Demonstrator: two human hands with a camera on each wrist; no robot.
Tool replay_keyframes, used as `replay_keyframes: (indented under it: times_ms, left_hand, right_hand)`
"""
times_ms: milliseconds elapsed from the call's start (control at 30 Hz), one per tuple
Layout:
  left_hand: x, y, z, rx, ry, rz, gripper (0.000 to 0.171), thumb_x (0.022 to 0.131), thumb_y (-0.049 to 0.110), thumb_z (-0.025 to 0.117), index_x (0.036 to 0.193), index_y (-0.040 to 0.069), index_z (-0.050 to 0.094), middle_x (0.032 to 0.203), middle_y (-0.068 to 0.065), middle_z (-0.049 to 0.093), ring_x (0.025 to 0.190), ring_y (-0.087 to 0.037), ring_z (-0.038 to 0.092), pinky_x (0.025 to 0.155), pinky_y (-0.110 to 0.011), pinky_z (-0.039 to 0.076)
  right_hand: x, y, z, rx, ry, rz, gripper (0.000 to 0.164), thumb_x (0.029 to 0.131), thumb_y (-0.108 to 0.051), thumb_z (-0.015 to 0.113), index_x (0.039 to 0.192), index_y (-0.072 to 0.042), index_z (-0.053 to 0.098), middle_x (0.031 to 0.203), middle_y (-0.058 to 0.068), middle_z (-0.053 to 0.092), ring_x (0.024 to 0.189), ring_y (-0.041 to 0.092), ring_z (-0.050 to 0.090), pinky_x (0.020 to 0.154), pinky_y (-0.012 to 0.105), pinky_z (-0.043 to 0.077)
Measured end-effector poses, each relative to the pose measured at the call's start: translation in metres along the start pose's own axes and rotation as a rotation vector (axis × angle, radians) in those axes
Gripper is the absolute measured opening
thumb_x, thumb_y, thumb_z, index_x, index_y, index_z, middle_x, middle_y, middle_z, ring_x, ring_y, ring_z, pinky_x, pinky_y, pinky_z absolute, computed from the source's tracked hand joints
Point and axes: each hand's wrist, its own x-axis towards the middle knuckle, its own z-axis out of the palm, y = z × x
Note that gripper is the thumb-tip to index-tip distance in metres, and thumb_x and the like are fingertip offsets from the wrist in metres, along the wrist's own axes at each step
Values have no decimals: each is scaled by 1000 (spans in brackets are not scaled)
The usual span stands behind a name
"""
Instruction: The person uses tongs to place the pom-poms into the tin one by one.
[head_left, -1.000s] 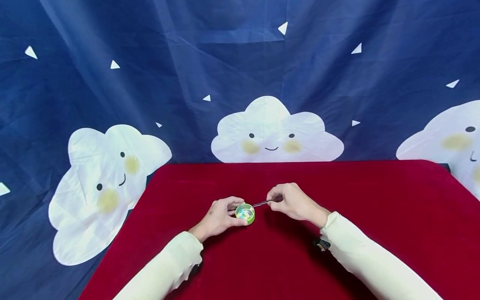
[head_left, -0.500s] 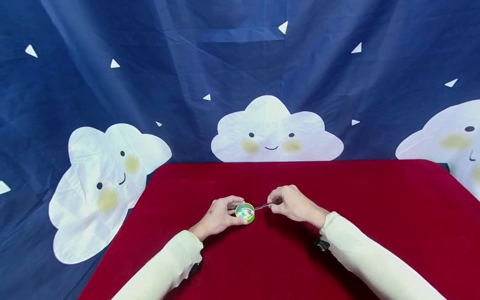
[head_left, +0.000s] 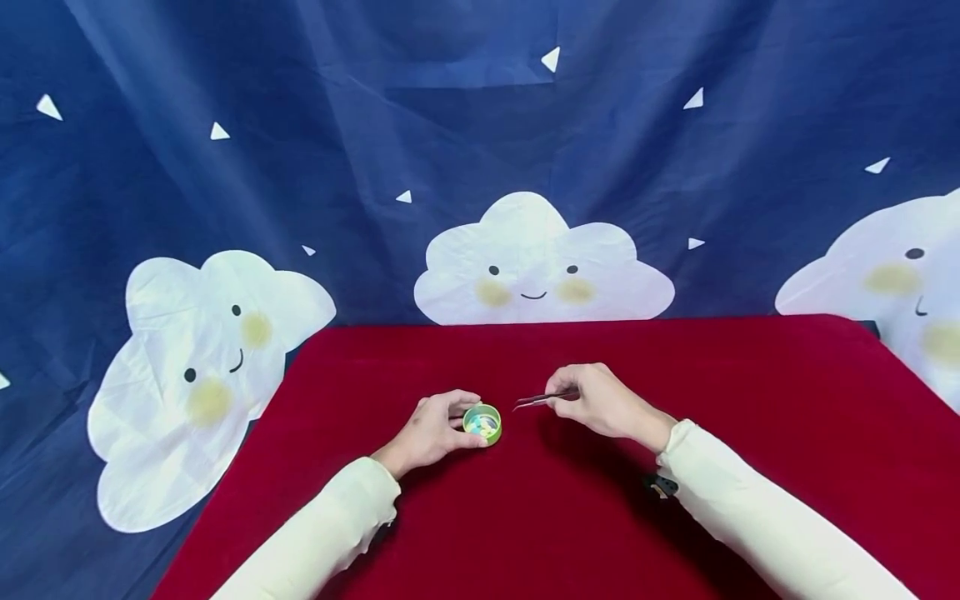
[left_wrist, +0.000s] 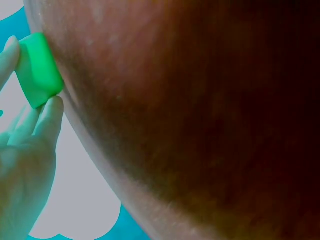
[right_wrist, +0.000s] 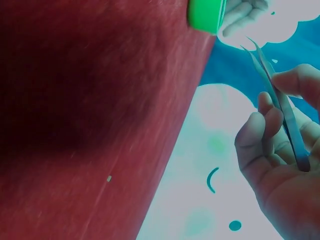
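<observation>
A small round green container (head_left: 482,440) stands on the red cloth, its top uncovered. Inside it lie several small pale, yellow and blue pieces (head_left: 480,425). My left hand (head_left: 431,429) grips its side between thumb and fingers; the left wrist view shows the green wall (left_wrist: 40,70) between the fingertips. To the right, my right hand (head_left: 592,402) pinches metal tweezers (head_left: 532,402) with a bent fine tip. In the right wrist view the two tips of the tweezers (right_wrist: 272,90) stand slightly apart with nothing visible between them. The tips are a short way right of the container.
A red velvety cloth (head_left: 675,367) covers the table. Behind it hangs a dark blue curtain (head_left: 360,150) printed with white clouds. A tiny pale speck (right_wrist: 109,178) lies on the cloth in the right wrist view. A dark device (head_left: 661,486) sits at the right wrist.
The tweezers' tips have left the container's rim and moved right with my right hand. My left hand still holds the container. The head view has shifted slightly.
</observation>
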Motion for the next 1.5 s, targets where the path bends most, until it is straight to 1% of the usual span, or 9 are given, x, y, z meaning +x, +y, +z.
replay_keyframes:
  times_ms: [233, 467, 600, 833, 1000, 1200, 1267, 1333, 1500]
  left_hand:
    - [5, 1, -6, 66, -51, 24, 62, 74, 9, 89, 126, -7, 61, 116, -14, 70, 107, -26, 68, 88, -31, 58]
    - [6, -2, -10, 97, -46, 33, 61, 73, 12, 90, 125, -5, 62, 115, -12, 71, 106, -25, 69, 89, -33, 57]
    - [5, -4, -10, 94, -41, 37, 62, 73, 12, 90, 125, -5, 62, 114, -12, 71, 105, -25, 69, 89, -35, 57]
    - [6, -6, -11, 114, -36, 47, 62, 73, 14, 91, 126, -4, 62, 115, -11, 70, 104, -24, 69, 90, -34, 57]
    - [4, -5, -12, 109, -48, 27, 65, 75, 14, 90, 129, -4, 60, 121, -11, 68, 108, -23, 67, 93, -35, 56]
    - [1, -4, -16, 122, -65, 49, 71, 76, 20, 90, 133, -5, 56, 128, -16, 64, 115, -26, 64, 96, -41, 54]
    - [0, -3, -18, 142, -72, 56, 74, 76, 24, 90, 135, -5, 55, 130, -17, 63, 118, -27, 62, 99, -44, 52]
    - [-1, -3, -20, 186, -77, 58, 78, 76, 30, 89, 137, -3, 54, 133, -17, 61, 120, -28, 60, 101, -45, 51]
    - [-4, -1, -26, 371, -85, 56, 87, 76, 44, 87, 143, 3, 50, 141, -12, 55, 131, -27, 51, 110, -46, 42]
  right_hand:
    - [-13, 15, -12, -5, 29, 27, 8, 86, -4, 74, 88, -10, 70, 81, -7, 66, 72, 10, 57, 68, 26, 51]
    - [-26, 27, -26, -44, 79, 79, 9, 81, -3, 73, 86, -10, 70, 77, -7, 64, 70, 12, 54, 64, 25, 47]
    - [-33, 36, -32, -72, 97, 113, 10, 79, -3, 72, 85, -11, 70, 77, -6, 65, 70, 12, 55, 63, 25, 49]
    - [-47, 53, -38, -133, 83, 167, 8, 78, -4, 74, 83, -9, 72, 76, -7, 67, 71, 10, 58, 65, 26, 51]
    - [-55, 64, -36, -163, 64, 169, 6, 78, -4, 77, 81, -9, 74, 73, -8, 67, 68, 9, 56, 64, 26, 49]
    - [-62, 74, -32, -178, 41, 169, 7, 77, -4, 79, 78, -9, 74, 71, -9, 67, 67, 7, 54, 62, 27, 48]
    - [-64, 75, -30, -180, 32, 170, 9, 76, -4, 79, 77, -10, 73, 70, -9, 67, 66, 7, 53, 62, 26, 47]
    - [-65, 77, -30, -185, 24, 163, 10, 76, -4, 80, 76, -10, 73, 69, -10, 66, 64, 7, 51, 60, 26, 45]
    - [-68, 80, -29, -196, 4, 163, 13, 75, -5, 81, 74, -14, 71, 66, -13, 64, 62, 6, 47, 58, 25, 43]
